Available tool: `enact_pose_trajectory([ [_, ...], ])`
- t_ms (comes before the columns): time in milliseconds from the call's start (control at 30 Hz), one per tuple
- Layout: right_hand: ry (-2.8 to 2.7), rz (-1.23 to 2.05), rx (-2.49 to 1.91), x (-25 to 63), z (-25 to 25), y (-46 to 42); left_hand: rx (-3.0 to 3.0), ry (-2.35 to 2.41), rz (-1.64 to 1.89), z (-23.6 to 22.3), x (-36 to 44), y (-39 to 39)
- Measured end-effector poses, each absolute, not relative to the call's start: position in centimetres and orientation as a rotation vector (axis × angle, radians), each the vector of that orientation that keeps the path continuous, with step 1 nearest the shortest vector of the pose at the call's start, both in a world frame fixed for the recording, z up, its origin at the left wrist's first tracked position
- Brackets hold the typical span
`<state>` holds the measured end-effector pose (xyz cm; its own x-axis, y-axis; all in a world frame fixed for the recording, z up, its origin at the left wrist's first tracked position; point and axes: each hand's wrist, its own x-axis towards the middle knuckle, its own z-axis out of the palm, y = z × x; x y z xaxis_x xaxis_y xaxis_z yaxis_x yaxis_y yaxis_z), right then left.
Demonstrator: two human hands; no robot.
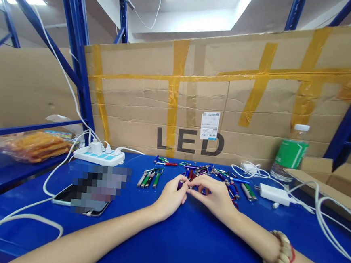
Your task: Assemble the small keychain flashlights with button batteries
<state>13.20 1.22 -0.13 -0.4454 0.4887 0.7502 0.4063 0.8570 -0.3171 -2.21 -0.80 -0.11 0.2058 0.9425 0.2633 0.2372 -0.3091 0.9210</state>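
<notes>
My left hand (172, 197) rests on the blue table (166, 244) with its fingers curled round a small purple keychain light (180, 184). My right hand (211, 195) meets it fingertip to fingertip, pinching something small at the light's end that I cannot make out. Both hands sit just in front of a scattered pile of small coloured keychain lights (208, 172). A neat row of several lights (150, 179) lies to the left of my hands. A beaded bracelet (279, 253) is on my right wrist.
A phone (82, 199) lies at the left on the table, a white power strip (99, 156) with plugs behind it. White cables loop at both sides, with a charger (274, 194) on the right. A green-labelled bottle (290, 154) and a taped cardboard wall stand behind.
</notes>
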Motion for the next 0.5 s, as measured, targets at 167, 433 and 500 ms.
enact_pose_trajectory([
  [167,-2.118,0.114,-0.685,13.02,-0.07,0.98,1.686,1.121,1.16,-0.08,-2.23,-0.82],
  [433,-2.096,0.13,-0.88,12.63,0.07,1.08,1.596,1.156,1.173,0.16,-2.05,-0.91],
  [500,-2.084,0.13,-0.905,12.54,0.12,1.06,1.586,1.168,1.179,0.26,-2.02,-0.97],
])
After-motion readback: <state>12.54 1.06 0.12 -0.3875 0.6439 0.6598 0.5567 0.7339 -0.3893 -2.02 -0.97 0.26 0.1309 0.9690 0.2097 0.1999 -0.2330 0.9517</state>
